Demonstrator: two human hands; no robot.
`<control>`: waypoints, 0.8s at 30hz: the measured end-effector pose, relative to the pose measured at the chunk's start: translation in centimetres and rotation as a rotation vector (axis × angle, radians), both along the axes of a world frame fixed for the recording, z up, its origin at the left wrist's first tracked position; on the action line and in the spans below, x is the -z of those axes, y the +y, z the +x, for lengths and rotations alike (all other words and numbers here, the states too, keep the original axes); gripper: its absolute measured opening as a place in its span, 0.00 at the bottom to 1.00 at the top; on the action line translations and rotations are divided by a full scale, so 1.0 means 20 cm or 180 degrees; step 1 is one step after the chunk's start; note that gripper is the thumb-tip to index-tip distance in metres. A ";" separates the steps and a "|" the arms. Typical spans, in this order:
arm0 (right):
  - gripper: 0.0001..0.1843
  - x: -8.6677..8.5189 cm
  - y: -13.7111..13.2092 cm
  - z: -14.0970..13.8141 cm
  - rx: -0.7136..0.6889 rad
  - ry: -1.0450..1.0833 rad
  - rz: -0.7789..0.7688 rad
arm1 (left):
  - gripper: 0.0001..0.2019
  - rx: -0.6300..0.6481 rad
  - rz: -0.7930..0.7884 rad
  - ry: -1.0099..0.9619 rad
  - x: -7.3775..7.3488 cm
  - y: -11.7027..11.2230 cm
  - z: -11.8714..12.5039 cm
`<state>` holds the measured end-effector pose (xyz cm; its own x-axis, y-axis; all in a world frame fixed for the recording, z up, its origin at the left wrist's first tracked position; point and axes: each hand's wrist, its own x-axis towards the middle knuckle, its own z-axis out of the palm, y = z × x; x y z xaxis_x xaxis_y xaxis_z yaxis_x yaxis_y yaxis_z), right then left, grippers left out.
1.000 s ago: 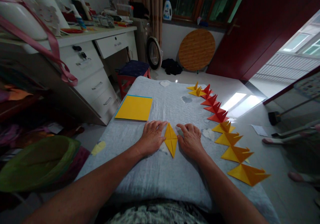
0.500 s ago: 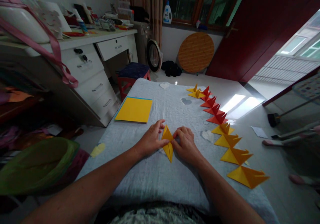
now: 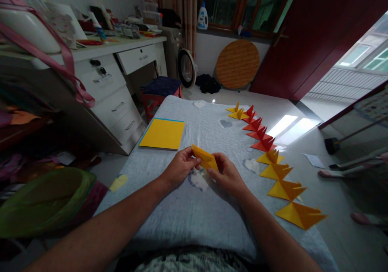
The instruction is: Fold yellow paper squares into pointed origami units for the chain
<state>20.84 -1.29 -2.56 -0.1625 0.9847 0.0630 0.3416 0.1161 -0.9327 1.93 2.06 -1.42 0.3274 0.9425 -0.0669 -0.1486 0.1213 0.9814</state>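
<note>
A folded yellow paper piece (image 3: 205,159) is lifted just above the grey cloth-covered table (image 3: 194,211). My left hand (image 3: 179,168) pinches its left end and my right hand (image 3: 227,174) pinches its right end, so both are closed on it. The piece lies tilted, its long axis running from upper left to lower right. A stack of flat yellow paper sheets (image 3: 163,133) rests on the table to the left, beyond my left hand.
A curved row of several folded pieces, yellow (image 3: 300,214) near me and red (image 3: 260,135) farther off, runs along the table's right edge. A white desk with drawers (image 3: 112,82) stands left. A red stool (image 3: 159,90) sits past the table's far end.
The yellow piece lay flat and upright on the cloth with my hands pressing beside it. Both hands then pinched it, lifted it and turned it sideways.
</note>
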 end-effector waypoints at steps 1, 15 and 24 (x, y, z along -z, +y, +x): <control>0.16 0.00 0.00 0.00 -0.0105 0.0175 -0.0118 | 0.11 -0.0062 -0.0074 -0.0154 0.00 0.00 0.00; 0.07 -0.03 -0.04 -0.04 -0.0120 0.1042 0.0799 | 0.18 0.0496 -0.0955 -0.1314 0.03 -0.03 0.04; 0.07 -0.05 -0.05 0.01 0.0458 -0.0297 0.2187 | 0.33 0.0061 0.0011 0.0026 0.03 -0.04 0.03</control>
<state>20.98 -2.33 -1.64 -0.0686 0.7391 0.6701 0.4726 0.6156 -0.6306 2.45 1.34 -2.00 0.3448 0.9363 -0.0665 -0.1382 0.1208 0.9830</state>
